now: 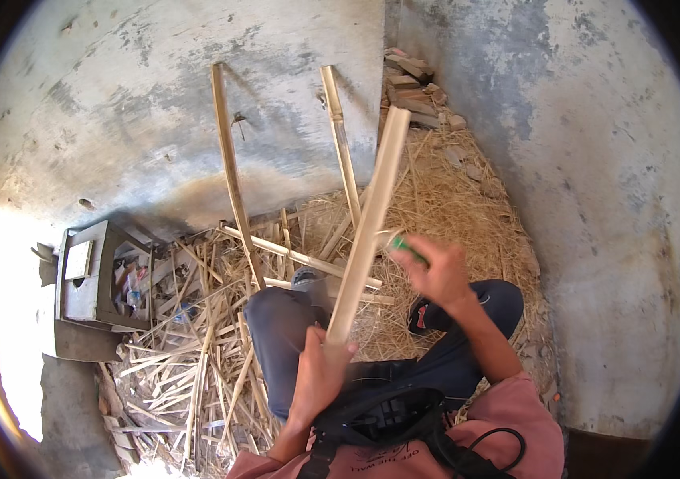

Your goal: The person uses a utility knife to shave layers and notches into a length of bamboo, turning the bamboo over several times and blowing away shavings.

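Note:
A long, pale split bamboo strip (366, 227) slants up and away in front of me. My left hand (321, 374) is closed round its near end, close to my knee. In my closed right hand (441, 273) is a small green-handled tool (409, 249). Its short, light-coloured working end meets the right edge of the strip about halfway along. Motion blurs that end, so I cannot make out its exact shape. Most of the handle is hidden inside the fingers.
Two bamboo strips (228, 164) (341, 140) lean on the wall ahead. Several cut pieces (180, 379) and fibres litter the floor at left, beside a wooden box (88, 271). Straw-like shavings (444, 191) spread ahead on the right. Broken bricks (416, 92) fill the corner.

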`<act>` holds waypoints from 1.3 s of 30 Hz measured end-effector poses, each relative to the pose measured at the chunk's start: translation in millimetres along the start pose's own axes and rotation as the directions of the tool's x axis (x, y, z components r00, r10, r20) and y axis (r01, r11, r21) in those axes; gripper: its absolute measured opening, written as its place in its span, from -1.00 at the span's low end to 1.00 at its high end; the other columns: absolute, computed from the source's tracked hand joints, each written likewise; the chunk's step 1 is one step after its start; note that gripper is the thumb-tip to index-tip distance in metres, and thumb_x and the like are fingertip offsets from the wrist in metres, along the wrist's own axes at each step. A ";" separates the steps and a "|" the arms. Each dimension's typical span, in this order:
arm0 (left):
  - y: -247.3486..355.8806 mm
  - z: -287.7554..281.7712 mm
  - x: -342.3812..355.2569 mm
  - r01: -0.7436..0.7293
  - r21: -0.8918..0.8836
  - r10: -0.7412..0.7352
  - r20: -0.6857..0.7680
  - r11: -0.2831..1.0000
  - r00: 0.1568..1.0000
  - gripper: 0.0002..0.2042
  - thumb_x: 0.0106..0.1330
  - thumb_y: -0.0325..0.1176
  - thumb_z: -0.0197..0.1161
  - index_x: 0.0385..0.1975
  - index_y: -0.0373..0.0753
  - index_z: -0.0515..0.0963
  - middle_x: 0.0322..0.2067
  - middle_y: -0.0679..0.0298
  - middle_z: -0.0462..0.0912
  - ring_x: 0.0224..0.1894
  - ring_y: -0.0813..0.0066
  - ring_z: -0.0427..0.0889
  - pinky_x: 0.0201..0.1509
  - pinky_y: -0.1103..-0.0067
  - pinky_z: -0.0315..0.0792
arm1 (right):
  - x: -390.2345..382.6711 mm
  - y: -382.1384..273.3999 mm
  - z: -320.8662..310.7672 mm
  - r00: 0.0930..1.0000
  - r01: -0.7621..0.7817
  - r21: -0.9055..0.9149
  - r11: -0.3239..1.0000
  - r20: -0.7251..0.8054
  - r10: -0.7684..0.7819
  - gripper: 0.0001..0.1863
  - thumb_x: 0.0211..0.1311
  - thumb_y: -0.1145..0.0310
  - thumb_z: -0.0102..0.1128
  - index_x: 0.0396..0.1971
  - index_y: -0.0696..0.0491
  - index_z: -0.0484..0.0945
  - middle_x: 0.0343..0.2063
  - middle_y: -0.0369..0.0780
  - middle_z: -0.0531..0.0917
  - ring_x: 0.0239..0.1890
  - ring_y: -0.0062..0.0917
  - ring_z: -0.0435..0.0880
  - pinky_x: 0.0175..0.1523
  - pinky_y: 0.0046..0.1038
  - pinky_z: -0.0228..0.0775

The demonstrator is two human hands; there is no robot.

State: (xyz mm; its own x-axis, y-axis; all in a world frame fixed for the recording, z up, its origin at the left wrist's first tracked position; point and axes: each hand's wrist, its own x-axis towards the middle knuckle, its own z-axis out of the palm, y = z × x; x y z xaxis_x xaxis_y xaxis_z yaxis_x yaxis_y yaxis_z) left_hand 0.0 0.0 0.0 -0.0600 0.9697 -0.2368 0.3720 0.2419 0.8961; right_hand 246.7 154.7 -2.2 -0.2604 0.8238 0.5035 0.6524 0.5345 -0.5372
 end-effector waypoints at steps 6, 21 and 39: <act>-18.4 -2.5 -5.9 -0.065 -0.026 0.065 -0.013 0.998 0.998 -0.65 0.47 -0.30 0.42 -0.12 -0.33 0.34 -0.44 0.00 0.67 -0.38 0.21 0.71 -0.29 0.37 0.53 | 9.8 11.5 -19.7 0.987 -0.126 0.123 0.984 -0.086 0.137 -0.65 0.44 0.05 0.39 -0.17 0.07 0.79 -0.59 -0.27 0.69 -0.65 -0.54 0.59 -0.49 -0.48 0.40; 6.6 0.3 24.2 -0.118 -0.085 0.107 -0.130 0.989 0.986 -0.57 0.36 -0.33 0.53 -0.06 -0.34 0.36 -0.38 -0.03 0.74 -0.32 0.24 0.79 -0.26 0.35 0.56 | -29.5 -24.5 32.7 0.930 0.257 0.249 0.934 0.198 -0.309 -0.68 0.25 0.10 0.54 -0.17 0.00 0.78 -0.37 -0.25 0.82 -0.51 -0.38 0.78 -0.46 -0.41 0.55; 7.1 1.2 30.1 -0.067 -0.083 0.060 -0.094 0.994 0.994 -0.70 0.52 -0.24 0.39 -0.13 -0.36 0.49 -0.36 0.24 0.66 -0.26 0.64 0.54 -0.21 0.52 0.50 | -25.8 -35.8 23.0 0.964 0.194 0.131 0.972 0.158 -0.214 -0.73 0.19 0.10 0.60 -0.25 -0.06 0.81 -0.33 -0.31 0.85 -0.53 -0.45 0.78 -0.48 -0.45 0.55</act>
State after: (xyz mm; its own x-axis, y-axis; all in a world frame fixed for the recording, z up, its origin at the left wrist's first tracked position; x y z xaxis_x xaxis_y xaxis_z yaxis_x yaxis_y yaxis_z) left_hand 1.9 30.9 -1.2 -0.1241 0.9813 -0.1468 0.2969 0.1779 0.9382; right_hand 213.8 118.6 -11.5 -0.5031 0.7098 0.4930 0.4903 0.7042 -0.5135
